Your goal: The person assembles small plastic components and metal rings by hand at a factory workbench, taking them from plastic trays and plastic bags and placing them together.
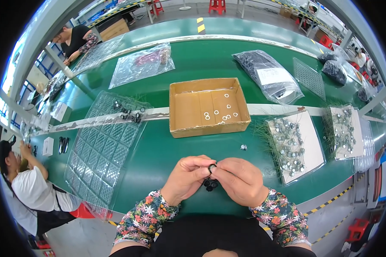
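Head view: left grip (187,176) and right grip (241,180) pinch a black part (212,169), bare bench (180,147) before the carton (210,130).

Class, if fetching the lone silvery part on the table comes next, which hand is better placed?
Probably the right hand: the silvery part lies just beyond it, while the left hand is farther away. Both hold a black piece.

Behind the small parts (210,185) stands the box (209,130).

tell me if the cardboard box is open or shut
Open: the cardboard box has no lid over its top, and several small white rings show scattered on its floor.
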Available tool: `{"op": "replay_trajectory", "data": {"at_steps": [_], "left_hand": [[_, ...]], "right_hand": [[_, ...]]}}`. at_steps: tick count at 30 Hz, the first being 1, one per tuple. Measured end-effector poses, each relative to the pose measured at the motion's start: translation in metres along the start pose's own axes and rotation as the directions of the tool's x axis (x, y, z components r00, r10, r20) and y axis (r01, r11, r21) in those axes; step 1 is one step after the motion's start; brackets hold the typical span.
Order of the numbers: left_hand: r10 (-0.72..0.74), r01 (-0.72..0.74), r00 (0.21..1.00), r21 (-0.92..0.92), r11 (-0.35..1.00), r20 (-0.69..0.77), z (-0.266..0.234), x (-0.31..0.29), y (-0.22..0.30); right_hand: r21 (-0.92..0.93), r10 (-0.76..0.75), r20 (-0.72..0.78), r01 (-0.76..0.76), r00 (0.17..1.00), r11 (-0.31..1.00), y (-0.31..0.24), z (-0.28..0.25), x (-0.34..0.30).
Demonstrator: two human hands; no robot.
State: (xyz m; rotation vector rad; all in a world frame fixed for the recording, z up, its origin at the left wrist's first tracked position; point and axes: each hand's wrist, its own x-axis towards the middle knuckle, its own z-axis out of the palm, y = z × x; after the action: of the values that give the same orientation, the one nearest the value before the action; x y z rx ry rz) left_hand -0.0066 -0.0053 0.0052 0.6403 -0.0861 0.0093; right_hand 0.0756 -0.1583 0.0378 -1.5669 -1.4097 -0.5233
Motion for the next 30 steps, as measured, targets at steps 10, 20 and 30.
{"op": "replay_trajectory", "data": {"at_steps": [10, 20, 30], "left_hand": [[0.029, -0.029, 1.0, -0.024, 0.999, 0.003, 0.002, -0.001, 0.001], [0.048, -0.047, 0.998, 0.033, 0.998, -0.032, 0.003, -0.004, 0.004], [0.11, -0.097, 0.992, 0.176, 0.98, -0.065, 0.006, -0.005, 0.01]], "right_hand": [[-0.07, -0.095, 0.015, 0.096, 0.995, 0.993, 0.001, 0.001, -0.001], [0.014, -0.015, 0.045, 0.015, 0.999, 1.0, -0.006, -0.002, 0.007], [0.082, 0.071, 0.091, -0.078, 0.993, 0.994, -0.009, -0.003, 0.005]]}}
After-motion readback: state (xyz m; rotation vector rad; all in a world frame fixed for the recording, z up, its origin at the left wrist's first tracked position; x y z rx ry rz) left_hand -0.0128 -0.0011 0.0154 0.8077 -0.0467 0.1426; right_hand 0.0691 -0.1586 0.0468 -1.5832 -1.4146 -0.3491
